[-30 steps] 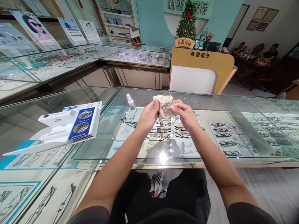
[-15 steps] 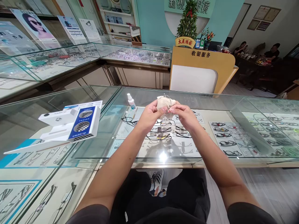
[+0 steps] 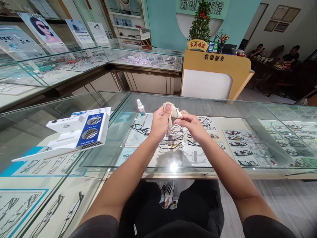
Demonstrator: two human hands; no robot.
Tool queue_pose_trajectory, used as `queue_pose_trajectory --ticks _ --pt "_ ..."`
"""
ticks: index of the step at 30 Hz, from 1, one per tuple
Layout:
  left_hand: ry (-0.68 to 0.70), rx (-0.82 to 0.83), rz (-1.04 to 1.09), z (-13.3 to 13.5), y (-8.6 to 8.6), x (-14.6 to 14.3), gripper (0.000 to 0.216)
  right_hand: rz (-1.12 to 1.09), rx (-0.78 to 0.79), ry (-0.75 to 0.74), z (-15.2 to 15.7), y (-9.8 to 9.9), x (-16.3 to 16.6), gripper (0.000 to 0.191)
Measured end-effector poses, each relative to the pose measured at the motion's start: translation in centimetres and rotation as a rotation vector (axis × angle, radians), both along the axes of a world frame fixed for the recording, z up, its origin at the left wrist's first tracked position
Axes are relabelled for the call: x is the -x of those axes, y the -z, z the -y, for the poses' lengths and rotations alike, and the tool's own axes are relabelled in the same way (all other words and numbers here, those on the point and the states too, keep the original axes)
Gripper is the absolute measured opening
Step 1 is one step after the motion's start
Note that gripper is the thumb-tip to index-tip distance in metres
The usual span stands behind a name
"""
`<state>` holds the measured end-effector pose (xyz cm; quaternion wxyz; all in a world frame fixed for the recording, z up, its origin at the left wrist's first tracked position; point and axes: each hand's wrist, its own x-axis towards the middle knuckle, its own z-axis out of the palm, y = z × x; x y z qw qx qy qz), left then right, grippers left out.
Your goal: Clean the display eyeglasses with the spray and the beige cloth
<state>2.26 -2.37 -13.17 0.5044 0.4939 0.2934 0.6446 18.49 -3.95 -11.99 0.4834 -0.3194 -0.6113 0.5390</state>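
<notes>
My left hand (image 3: 160,123) is closed on a cream-coloured cloth (image 3: 168,115), its thumb pressed on top. Folded within the cloth is a thin-framed pair of eyeglasses (image 3: 177,109), mostly hidden. My right hand (image 3: 192,125) pinches at the right side of this bundle, apparently on the eyeglasses' frame; the exact grip is hard to make out. Both hands are raised above the glass counter (image 3: 153,165). Beyond my left hand a small white spray bottle (image 3: 141,107) stands upright. Black-framed eyeglasses (image 3: 140,128) lie to the left of that hand.
An unfolded white and blue box (image 3: 92,130) rests on the counter at left. Rows of eyeglasses (image 3: 242,152) show under the glass at right. A yellow cashier desk (image 3: 241,67) is ahead. Two people (image 3: 292,54) sit at the far right.
The cloth has turned and now folds upright under my left thumb. My right hand has shifted slightly down on its right side. The view has moved a little.
</notes>
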Motion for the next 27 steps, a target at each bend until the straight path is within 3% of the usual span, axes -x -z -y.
queue_pose_trajectory --ticks 6,9,15,20,23,27 --pt "0.252 0.042 0.045 -0.2 -0.6 1.2 0.053 -0.1 0.054 0.05 -0.2 -0.2 -0.3 0.025" --pt "0.33 0.04 0.013 -0.1 -0.8 1.3 0.061 -0.157 0.134 0.02 -0.2 0.1 -0.1 0.026" --pt "0.187 0.015 -0.001 0.3 -0.6 0.2 0.056 -0.139 0.109 0.0 0.1 0.8 0.8 0.021" --pt "0.092 0.008 0.016 0.3 -0.7 -0.1 0.059 -0.141 0.091 0.028 0.5 1.0 1.7 0.031" --pt "0.149 0.04 0.02 0.1 -0.9 0.8 0.059 -0.161 0.091 0.033 0.5 0.8 1.5 0.028" --pt "0.327 0.036 0.016 0.1 -1.2 1.5 0.058 -0.205 0.106 0.056 0.2 0.5 0.8 0.024"
